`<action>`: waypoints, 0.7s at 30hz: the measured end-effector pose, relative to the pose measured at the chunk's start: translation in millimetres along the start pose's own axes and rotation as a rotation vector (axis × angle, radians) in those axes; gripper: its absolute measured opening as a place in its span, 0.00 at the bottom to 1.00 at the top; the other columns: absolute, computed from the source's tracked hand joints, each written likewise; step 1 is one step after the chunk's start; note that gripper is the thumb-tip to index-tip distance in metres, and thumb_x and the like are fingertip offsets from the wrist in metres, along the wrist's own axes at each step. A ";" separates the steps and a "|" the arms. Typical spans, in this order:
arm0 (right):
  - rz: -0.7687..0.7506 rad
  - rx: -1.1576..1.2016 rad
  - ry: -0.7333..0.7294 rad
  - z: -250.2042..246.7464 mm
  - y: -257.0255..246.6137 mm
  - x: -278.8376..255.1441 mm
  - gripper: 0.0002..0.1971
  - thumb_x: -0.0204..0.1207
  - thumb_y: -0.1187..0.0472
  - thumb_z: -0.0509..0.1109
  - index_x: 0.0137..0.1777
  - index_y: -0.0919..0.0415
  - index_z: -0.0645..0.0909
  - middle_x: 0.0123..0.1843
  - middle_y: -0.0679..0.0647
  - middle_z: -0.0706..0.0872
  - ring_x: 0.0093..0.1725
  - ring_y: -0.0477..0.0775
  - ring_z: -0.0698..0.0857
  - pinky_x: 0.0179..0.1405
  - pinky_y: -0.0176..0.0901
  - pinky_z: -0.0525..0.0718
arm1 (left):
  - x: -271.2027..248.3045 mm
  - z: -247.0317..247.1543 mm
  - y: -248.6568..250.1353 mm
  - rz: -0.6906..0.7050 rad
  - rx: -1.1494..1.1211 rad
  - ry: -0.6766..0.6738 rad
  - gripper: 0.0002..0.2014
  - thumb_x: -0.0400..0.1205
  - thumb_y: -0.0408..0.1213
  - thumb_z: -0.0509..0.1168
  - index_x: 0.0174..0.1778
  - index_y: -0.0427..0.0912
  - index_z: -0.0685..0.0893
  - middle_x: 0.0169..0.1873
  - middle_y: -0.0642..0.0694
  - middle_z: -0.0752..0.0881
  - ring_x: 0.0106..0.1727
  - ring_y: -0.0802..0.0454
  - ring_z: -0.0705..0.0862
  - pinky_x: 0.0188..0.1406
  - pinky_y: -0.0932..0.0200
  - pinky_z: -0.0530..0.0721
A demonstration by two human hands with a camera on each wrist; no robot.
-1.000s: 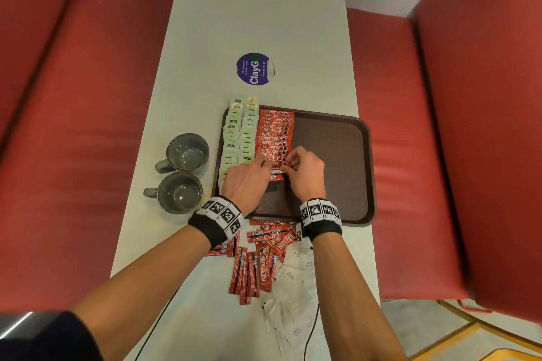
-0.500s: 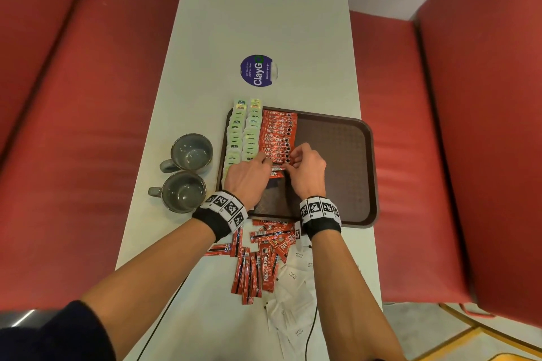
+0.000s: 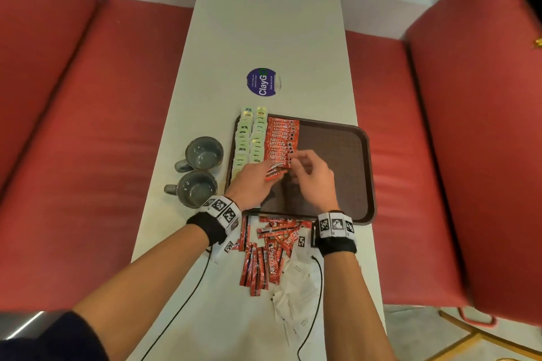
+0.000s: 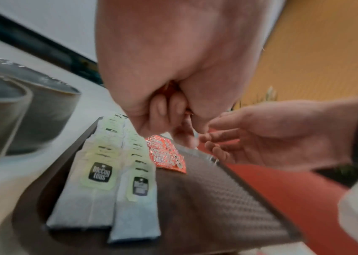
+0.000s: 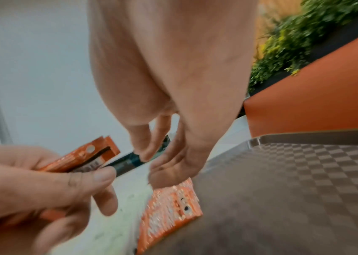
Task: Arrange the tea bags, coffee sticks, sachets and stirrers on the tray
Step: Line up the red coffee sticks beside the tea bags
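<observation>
A brown tray (image 3: 331, 155) holds two columns of pale green tea bags (image 3: 249, 138) on its left side, and beside them a neat row of red coffee sticks (image 3: 281, 138). My left hand (image 3: 271, 169) grips a small bundle of red sticks (image 5: 82, 158) just above the near end of that row. My right hand (image 3: 294, 160) hovers with relaxed fingers (image 5: 169, 169) over the last laid stick (image 5: 169, 207) and holds nothing. Loose red sticks (image 3: 264, 252) and white sachets (image 3: 296, 287) lie on the table in front of the tray. No stirrers show.
Two grey mugs (image 3: 203, 154) (image 3: 195, 187) stand just left of the tray. A round purple sticker (image 3: 263, 82) lies on the white table beyond it. Red benches (image 3: 88, 141) flank the narrow table. The tray's right half is bare.
Both hands were pressed together at the near end of the stick row. The right hand has since lifted and spread its fingers, while the left hand keeps its bundle of sticks.
</observation>
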State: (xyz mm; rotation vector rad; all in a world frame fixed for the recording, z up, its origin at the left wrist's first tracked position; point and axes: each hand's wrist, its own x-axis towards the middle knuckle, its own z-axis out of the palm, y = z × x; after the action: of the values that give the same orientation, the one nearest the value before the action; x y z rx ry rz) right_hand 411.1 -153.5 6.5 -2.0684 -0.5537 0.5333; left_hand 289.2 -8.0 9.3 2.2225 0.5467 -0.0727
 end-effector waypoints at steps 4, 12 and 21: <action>-0.024 0.330 -0.263 -10.5 -44.0 -48.8 0.11 0.95 0.55 0.68 0.68 0.55 0.90 0.60 0.56 0.93 0.57 0.56 0.93 0.57 0.53 0.94 | -38.0 -18.6 7.8 -0.047 -0.420 -0.221 0.16 0.93 0.55 0.63 0.63 0.49 0.89 0.48 0.47 0.93 0.49 0.44 0.91 0.58 0.42 0.92; -0.062 0.401 -0.247 -12.9 -78.1 -105.7 0.11 0.92 0.57 0.72 0.55 0.66 0.88 0.44 0.70 0.90 0.42 0.66 0.90 0.54 0.70 0.91 | -104.9 -46.4 19.1 -0.006 -0.777 -0.432 0.17 0.94 0.55 0.61 0.55 0.45 0.83 0.31 0.50 0.67 0.27 0.54 0.62 0.24 0.60 0.61; -0.013 0.387 0.113 1.3 -84.9 -133.4 0.10 0.93 0.55 0.72 0.52 0.60 0.88 0.37 0.55 0.86 0.38 0.51 0.84 0.43 0.47 0.85 | -138.2 -58.1 11.4 -0.034 -0.784 -0.167 0.16 0.95 0.51 0.62 0.50 0.56 0.95 0.35 0.38 0.80 0.26 0.55 0.65 0.25 0.61 0.61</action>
State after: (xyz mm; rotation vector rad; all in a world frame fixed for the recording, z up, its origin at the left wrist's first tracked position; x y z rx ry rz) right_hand 287.4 -186.7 99.3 -1.7132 -0.3641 0.4712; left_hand 161.5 -21.1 87.5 1.4287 0.4226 -0.0488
